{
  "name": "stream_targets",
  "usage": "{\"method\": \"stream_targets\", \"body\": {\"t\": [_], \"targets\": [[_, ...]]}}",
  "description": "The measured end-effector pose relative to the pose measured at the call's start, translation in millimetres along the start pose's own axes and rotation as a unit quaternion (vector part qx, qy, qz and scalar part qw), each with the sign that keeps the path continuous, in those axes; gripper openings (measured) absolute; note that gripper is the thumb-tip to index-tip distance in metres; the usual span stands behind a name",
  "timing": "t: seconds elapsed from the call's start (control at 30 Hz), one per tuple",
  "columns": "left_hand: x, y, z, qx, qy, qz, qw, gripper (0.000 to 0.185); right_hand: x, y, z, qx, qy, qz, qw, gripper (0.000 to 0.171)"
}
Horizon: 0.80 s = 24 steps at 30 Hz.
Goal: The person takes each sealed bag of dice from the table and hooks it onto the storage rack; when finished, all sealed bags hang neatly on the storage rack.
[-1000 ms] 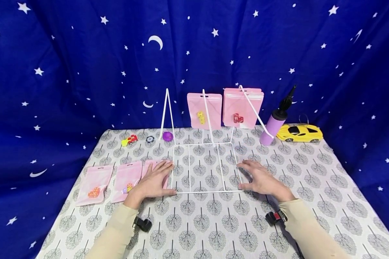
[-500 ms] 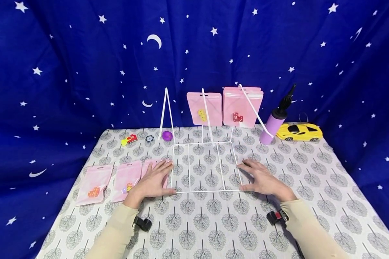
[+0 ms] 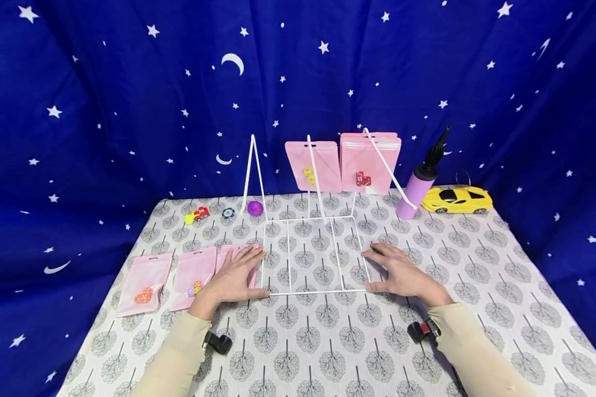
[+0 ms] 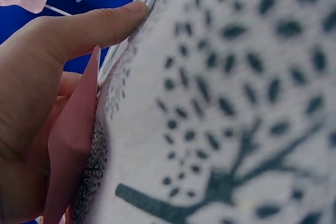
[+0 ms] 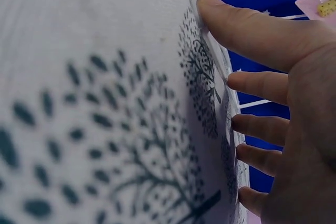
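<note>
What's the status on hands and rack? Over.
Left hand at left front corner of rack, right hand at right. Rack standing, bags hung on it. Possible snag: loose bag by left hand.

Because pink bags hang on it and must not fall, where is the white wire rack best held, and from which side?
Probably grip the white wire rack by the two side wires of its base, left hand from the left, right hand from the right. The base lies low and flat, and the hanging pink bags are higher, away from those wires.
</note>
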<state>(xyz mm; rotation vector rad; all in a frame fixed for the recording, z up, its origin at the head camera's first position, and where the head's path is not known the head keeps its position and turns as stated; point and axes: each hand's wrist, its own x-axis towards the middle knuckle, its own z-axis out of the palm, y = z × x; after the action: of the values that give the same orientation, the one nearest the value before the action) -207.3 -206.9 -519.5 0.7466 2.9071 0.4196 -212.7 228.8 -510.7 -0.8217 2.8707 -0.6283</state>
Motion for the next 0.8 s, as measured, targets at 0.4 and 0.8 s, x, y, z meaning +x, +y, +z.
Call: {"method": "stream_targets", "body": {"t": [0.4,0.8], "targets": [[-3.2,3.2,-1.4,0.016,0.01,0.014,0.9997,0.105,-1.9,-1.0,0.2,-0.005,0.008,-0.006,1.0,0.086],[-13.2,6.6,-9.5,-0.034,0.087,0.049,0.9944,0.087,-1.2,-3.1,-1.6,-0.001,-0.008,0.004,1.0,0.087]]}}
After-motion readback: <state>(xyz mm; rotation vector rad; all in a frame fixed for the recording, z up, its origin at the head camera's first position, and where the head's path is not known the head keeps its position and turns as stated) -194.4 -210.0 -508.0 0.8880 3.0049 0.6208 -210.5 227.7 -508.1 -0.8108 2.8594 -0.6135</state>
